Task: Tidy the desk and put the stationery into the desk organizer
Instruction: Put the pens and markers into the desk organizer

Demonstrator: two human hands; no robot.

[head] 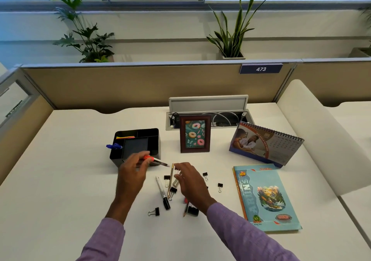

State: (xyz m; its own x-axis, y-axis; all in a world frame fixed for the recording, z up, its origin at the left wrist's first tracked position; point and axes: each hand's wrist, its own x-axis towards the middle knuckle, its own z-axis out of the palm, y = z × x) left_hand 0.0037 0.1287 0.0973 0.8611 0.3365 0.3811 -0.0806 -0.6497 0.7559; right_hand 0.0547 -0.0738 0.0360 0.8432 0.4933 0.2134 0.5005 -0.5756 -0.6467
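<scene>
Currently we hold an orange-barrelled pen (pixel 155 160) in the left hand (pixel 134 167), fingers and thumb pinched round its orange end. Its long axis runs roughly left to right, dark tip pointing right, and it hangs just in front of the black desk organizer (pixel 136 145), at its near wall. The organizer already carries a blue pen (pixel 114 146) lying over its left edge and some coloured sticky notes (pixel 125 137) in a rear compartment.

The right hand (pixel 189 181) hovers palm down over the loose pile, fingers relaxed and spread; we cannot tell whether the fingertips touch anything, though a gold pencil (pixel 170 180) lies just at them, long axis running away from us. Left of it lies a white marker with black cap (pixel 162 192), cap toward us. Black binder clips (pixel 220 187) lie scattered round the hand, and a red-ended pencil (pixel 186 208) shows partly under the wrist.

Judgement: the left hand is the nearer one to the organizer, which lies behind and slightly left of the grip. The pen lies crosswise to the compartments, so it would need tipping upright or turning before release. Most stationery is not yet stowed.

Off to the right: picture frame (pixel 195 133), desk calendar (pixel 267 144), blue notebook (pixel 267 197).
</scene>
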